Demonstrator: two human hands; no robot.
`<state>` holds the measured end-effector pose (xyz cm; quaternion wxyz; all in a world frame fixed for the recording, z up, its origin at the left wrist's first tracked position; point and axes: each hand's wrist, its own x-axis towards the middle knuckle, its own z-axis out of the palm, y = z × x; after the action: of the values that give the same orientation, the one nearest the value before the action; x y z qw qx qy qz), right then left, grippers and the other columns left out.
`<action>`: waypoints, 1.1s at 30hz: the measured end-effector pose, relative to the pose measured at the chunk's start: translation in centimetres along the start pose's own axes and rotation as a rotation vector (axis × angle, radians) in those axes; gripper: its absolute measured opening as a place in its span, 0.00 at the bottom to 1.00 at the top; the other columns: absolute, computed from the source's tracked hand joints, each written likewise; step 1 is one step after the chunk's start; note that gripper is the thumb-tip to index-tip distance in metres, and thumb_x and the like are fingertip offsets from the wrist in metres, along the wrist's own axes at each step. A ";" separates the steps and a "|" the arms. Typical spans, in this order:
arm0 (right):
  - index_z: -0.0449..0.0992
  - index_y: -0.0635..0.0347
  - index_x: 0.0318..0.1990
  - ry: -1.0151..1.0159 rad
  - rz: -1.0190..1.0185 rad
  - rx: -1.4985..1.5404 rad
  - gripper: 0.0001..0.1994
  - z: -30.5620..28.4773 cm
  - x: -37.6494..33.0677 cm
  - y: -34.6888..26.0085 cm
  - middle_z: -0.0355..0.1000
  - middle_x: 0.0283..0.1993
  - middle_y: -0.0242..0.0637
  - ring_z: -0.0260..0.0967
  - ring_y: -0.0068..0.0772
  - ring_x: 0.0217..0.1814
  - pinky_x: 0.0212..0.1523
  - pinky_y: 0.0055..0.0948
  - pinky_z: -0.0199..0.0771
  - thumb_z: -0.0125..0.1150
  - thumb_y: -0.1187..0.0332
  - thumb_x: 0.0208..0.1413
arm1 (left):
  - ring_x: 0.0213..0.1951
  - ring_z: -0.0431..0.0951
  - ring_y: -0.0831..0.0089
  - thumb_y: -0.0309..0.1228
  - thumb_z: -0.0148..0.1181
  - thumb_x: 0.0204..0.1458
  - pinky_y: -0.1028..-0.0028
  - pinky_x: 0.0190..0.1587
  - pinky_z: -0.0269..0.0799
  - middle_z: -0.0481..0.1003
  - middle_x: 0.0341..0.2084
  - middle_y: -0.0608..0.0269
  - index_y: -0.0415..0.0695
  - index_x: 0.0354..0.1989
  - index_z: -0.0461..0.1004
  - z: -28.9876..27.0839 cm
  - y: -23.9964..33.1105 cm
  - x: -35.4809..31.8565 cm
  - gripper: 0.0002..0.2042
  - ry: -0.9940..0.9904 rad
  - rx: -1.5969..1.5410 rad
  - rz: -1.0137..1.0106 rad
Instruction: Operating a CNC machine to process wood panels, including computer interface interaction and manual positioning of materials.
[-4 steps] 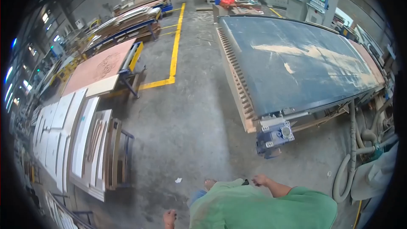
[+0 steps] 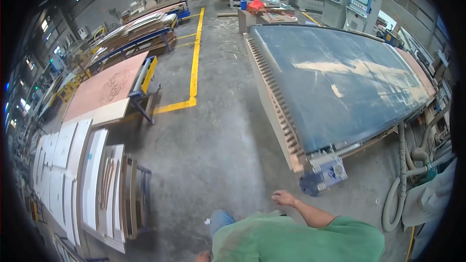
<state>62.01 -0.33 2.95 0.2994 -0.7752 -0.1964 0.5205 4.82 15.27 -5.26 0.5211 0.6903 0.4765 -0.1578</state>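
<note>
My right hand (image 2: pixel 284 197) is in front of my green shirt, held over the concrete floor with its fingers loosely apart and nothing visible in them. Only a small part of my left hand (image 2: pixel 203 256) shows at the lower edge; its fingers are hidden. Neither hand touches anything I can see. Nearest to my right hand is a blue motor unit (image 2: pixel 330 174) on the corner of a large table with a dark, flat belt surface (image 2: pixel 320 97). Pale dust streaks lie across that surface.
On the left stand stacked white panels (image 2: pixel 58 165) and a pinkish board (image 2: pixel 104 87) on a roller stand. A yellow floor line (image 2: pixel 195 63) runs beside them. A grey hose (image 2: pixel 388 208) loops at the right. Control cabinets (image 2: pixel 360 7) stand at the back right.
My right hand has moved forward and slightly left, its forearm showing more. My left hand has dropped toward the lower edge. The panels and belt table sit slightly lower in view.
</note>
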 end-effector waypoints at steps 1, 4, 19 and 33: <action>0.73 0.62 0.56 0.011 -0.093 0.106 0.22 1.1 2.0 -3.0 0.77 0.34 0.36 0.75 0.27 0.30 0.31 0.28 0.77 0.57 0.57 0.60 | 0.64 0.57 0.50 0.59 0.50 0.55 0.44 0.63 0.49 0.59 0.64 0.51 0.53 0.65 0.62 -4.0 -0.4 1.8 0.33 -0.018 0.091 0.019; 0.74 0.62 0.54 0.098 -0.051 0.197 0.20 1.4 9.5 -8.4 0.77 0.31 0.36 0.75 0.26 0.30 0.29 0.28 0.76 0.57 0.58 0.60 | 0.54 0.64 0.55 0.52 0.53 0.53 0.51 0.52 0.57 0.65 0.53 0.54 0.51 0.55 0.67 -15.2 0.4 8.9 0.25 -0.066 0.374 0.099; 0.76 0.60 0.50 0.141 0.235 0.269 0.17 -4.2 35.5 -19.1 0.76 0.38 0.44 0.76 0.39 0.32 0.32 0.39 0.79 0.61 0.62 0.56 | 0.26 0.77 0.71 0.35 0.58 0.52 0.72 0.28 0.71 0.78 0.25 0.58 0.36 0.35 0.78 -64.3 35.4 54.6 0.13 0.483 -0.230 0.013; 0.77 0.65 0.43 0.457 -0.026 0.301 0.13 -35.0 77.3 -67.9 0.71 0.28 0.32 0.68 0.25 0.26 0.27 0.27 0.72 0.58 0.64 0.58 | 0.36 0.81 0.69 0.44 0.57 0.55 0.69 0.38 0.76 0.80 0.31 0.61 0.46 0.36 0.80 -77.5 52.7 84.4 0.14 0.094 0.181 0.039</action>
<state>124.32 88.72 4.83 0.4547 -0.8166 -0.0542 0.3515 68.47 124.18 -4.06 0.4367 0.7504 0.4706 -0.1575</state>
